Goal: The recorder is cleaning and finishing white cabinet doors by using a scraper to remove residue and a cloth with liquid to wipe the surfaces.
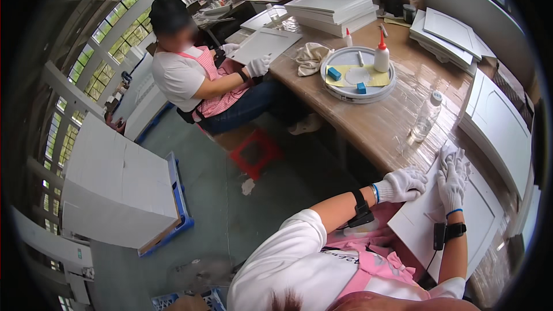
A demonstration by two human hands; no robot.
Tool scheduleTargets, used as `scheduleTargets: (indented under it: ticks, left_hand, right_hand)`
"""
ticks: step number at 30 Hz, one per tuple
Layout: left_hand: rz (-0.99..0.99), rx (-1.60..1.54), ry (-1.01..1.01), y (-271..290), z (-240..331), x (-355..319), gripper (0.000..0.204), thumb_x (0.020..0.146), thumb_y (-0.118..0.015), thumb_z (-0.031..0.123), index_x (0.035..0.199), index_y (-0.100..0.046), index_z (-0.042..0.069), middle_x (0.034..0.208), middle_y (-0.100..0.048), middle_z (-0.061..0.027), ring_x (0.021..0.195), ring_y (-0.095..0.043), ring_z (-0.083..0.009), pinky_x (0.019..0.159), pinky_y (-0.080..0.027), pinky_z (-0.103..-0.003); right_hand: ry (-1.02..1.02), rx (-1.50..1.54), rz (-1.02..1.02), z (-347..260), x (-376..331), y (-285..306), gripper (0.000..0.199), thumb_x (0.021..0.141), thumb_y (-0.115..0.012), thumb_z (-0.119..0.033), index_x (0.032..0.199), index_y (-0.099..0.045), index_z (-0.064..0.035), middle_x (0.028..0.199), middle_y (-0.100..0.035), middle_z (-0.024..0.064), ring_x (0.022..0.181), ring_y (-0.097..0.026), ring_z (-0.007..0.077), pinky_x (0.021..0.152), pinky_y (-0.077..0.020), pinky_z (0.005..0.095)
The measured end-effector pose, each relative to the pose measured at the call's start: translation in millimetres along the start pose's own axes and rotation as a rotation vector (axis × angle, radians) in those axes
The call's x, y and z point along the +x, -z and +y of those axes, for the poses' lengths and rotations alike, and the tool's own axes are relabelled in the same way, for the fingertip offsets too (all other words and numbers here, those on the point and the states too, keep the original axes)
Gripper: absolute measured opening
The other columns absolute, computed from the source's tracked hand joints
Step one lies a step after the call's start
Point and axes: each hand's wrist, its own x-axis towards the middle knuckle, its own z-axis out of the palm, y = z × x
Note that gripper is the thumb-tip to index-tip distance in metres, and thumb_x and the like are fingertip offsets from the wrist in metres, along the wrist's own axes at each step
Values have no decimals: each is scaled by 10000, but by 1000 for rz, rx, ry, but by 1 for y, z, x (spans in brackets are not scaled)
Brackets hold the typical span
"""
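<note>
A white framed panel (484, 207) lies flat on the brown table in front of me. My left hand (403, 184), in a white knit glove, grips the panel's left edge. My right hand (452, 179), also gloved, lies flat on the panel's top face near its far corner, fingers pressed against a small white cloth. Black bands sit on both wrists.
A clear plastic bottle (426, 118) stands just beyond the panel. A round white tray (345, 93) holds a glue bottle (381, 56) and blue blocks. White panels are stacked at the back (334, 8) and right (498, 124). Another person (196, 75) sits at the left holding a panel.
</note>
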Motion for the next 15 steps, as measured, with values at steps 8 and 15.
scheduleTargets:
  ticks: [8, 15]
  left_hand:
    - [57, -18, -34, -2, -15, 14, 225, 832, -709, 215, 1035, -738, 122, 1265, -666, -115, 1316, -519, -336, 1189, -308, -491]
    - [89, -1, -9, -7, -10, 7, 235, 837, -693, 226, 1052, -731, 138, 1293, -653, -117, 1332, -510, -343, 1197, -297, -503]
  right_hand:
    - [43, 23, -18, 6, 10, -4, 624, 910, -639, -308, 1493, -489, -146, 1601, -341, 201, 1497, -252, 416, 1240, -190, 460]
    - [107, -24, -4, 18, 16, -14, 629, 916, -638, -316, 1501, -482, -145, 1610, -338, 178, 1505, -229, 419, 1244, -174, 460]
